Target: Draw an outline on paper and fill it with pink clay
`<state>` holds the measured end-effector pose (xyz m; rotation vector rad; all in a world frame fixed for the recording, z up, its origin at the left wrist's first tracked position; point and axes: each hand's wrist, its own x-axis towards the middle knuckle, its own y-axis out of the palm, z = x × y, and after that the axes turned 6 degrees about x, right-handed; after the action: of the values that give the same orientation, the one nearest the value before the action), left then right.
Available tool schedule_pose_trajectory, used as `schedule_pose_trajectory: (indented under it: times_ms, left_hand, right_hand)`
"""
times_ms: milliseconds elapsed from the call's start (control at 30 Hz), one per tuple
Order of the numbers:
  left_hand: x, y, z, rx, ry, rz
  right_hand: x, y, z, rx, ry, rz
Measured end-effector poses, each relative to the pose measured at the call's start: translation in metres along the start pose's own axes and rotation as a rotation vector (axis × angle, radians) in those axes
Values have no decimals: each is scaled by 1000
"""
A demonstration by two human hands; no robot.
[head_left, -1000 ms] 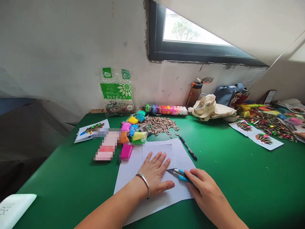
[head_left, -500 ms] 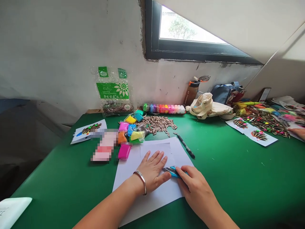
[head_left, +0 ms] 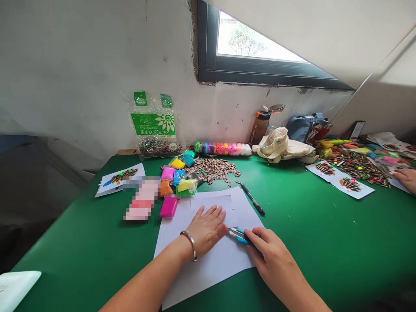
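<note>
My left hand point(head_left: 208, 229), with a silver bracelet at the wrist, lies flat on white paper point(head_left: 195, 281), fingers stretched out. Under its fingers is a smaller rectangle of paper point(head_left: 211, 203), with cut lines visible along its upper edge. My right hand point(head_left: 273, 255) is closed around a blue utility knife point(head_left: 241, 239), whose tip points left toward my left thumb, just above the paper. A black pen point(head_left: 251, 199) rests partly on the sheet's upper right edge.
Colored clay packets point(head_left: 169, 207) and a heap of sunflower seeds point(head_left: 217, 170) sit beyond the paper. A seed bag point(head_left: 154, 125) leans on the wall. Farther right are a bottle point(head_left: 260, 128), a cloth bag point(head_left: 281, 147), decorated cards point(head_left: 351, 186) and another person's hand point(head_left: 406, 178).
My right hand has drawn the knife slightly right, away from my left hand. My left thumb has moved in closer to the fingers. The other person's hand shows more at the right.
</note>
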<state>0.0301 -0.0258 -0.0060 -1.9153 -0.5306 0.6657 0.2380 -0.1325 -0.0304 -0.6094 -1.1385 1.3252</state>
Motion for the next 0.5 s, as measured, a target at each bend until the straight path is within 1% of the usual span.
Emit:
schedule_pose_trajectory:
  times_ms: [100,167,367,500]
  left_hand:
    - [1,-5,4,-100,-4,3]
    - [1,-6,6,-144,-11,11]
    - [2,-6,8,-151,-18,33]
    - [1,-7,6,-157,-23,35]
  right_hand:
    - [-1,-1,-4,-14,12,-37]
    - [1,1,0,-6,-5,-47]
    - [20,14,23,50,-41,-39]
    - [22,16,28,86,-56,-18]
